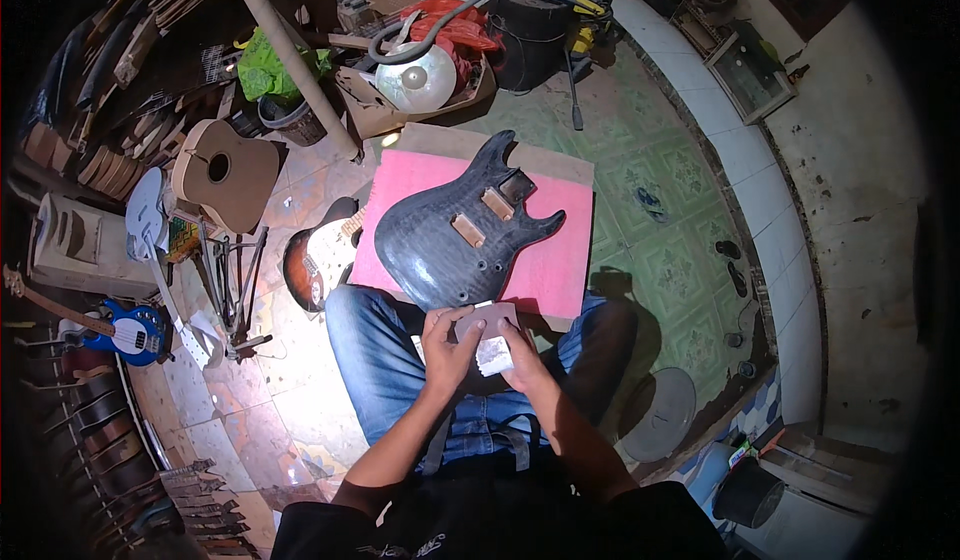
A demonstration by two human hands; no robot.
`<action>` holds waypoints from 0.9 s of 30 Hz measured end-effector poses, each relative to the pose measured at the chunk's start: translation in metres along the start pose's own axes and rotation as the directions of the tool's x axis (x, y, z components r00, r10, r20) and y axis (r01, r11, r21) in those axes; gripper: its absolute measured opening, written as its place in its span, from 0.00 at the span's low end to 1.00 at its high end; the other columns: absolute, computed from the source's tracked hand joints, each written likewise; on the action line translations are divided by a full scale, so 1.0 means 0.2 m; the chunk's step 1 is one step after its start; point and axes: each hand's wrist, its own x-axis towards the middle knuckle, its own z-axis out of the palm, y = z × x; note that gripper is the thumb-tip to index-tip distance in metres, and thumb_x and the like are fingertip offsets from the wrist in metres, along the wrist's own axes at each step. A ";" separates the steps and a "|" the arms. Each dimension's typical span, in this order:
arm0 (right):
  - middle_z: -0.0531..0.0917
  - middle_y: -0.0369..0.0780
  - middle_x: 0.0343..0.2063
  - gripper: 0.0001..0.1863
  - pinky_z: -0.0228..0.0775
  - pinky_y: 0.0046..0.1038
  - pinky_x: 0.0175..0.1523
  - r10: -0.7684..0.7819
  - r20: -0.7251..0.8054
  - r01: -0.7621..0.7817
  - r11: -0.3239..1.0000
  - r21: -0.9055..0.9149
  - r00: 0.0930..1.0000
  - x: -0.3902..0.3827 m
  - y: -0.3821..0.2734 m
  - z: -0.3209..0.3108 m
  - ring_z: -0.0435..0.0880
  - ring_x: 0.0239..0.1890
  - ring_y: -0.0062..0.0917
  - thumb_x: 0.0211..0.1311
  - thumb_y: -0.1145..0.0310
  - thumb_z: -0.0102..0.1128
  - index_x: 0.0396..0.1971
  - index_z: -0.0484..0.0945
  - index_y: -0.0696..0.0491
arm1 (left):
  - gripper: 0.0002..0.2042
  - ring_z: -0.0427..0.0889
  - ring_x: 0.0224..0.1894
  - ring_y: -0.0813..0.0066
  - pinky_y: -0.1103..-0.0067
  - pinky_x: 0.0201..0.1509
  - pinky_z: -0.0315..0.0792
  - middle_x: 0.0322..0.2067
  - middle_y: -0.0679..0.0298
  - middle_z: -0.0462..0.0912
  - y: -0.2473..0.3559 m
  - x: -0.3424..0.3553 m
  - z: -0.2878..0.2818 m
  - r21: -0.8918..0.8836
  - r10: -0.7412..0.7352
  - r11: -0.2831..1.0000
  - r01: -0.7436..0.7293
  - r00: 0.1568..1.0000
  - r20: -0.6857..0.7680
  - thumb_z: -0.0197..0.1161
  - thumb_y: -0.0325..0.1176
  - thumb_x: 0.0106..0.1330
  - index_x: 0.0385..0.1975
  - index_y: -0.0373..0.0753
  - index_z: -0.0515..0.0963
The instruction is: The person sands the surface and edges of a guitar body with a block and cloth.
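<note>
Between my two hands, just above my lap, is a piece of sandpaper with a grey-brown face. Its lower part looks white with dark print and has a ragged edge. My left hand pinches it from the left side, thumb on top. On the other side, my right hand grips its right edge. Right beyond the hands lies a dark grey electric guitar body, flat, with two rectangular pickup cavities and several drilled holes. Under it is a pink foam sheet on a board.
To the left are a sunburst electric guitar, an unfinished acoustic guitar body, a metal stand and a blue bass guitar. A slanted pole, a cardboard box and a black bucket stand farther off. A round lid lies at right.
</note>
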 end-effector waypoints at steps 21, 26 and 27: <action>0.83 0.43 0.53 0.25 0.83 0.48 0.54 0.345 0.377 -0.448 0.863 0.234 0.860 0.18 -0.21 -0.01 0.86 0.53 0.36 0.76 0.51 0.57 0.62 0.73 0.52 | 0.33 0.77 0.50 0.77 0.76 0.57 0.73 0.46 0.67 0.78 -0.20 0.41 -0.14 -0.282 -0.235 0.841 0.462 0.781 0.579 0.84 0.27 0.47 0.55 0.39 0.75; 0.82 0.42 0.52 0.24 0.82 0.43 0.55 0.433 0.355 -0.450 0.892 -0.035 0.829 0.29 -0.26 -0.16 0.85 0.53 0.35 0.73 0.62 0.61 0.64 0.69 0.52 | 0.36 0.79 0.53 0.67 0.71 0.60 0.72 0.48 0.60 0.81 -0.26 0.51 -0.20 0.062 -0.236 0.952 0.301 0.587 0.775 0.87 0.45 0.44 0.53 0.38 0.78; 0.81 0.41 0.49 0.23 0.80 0.36 0.50 0.442 0.313 -0.385 0.894 -0.229 0.841 0.34 -0.37 -0.09 0.84 0.51 0.29 0.71 0.64 0.64 0.62 0.71 0.53 | 0.35 0.79 0.54 0.64 0.70 0.61 0.72 0.48 0.58 0.81 -0.29 0.52 -0.22 0.162 -0.248 0.968 0.192 0.630 0.736 0.86 0.47 0.45 0.52 0.37 0.80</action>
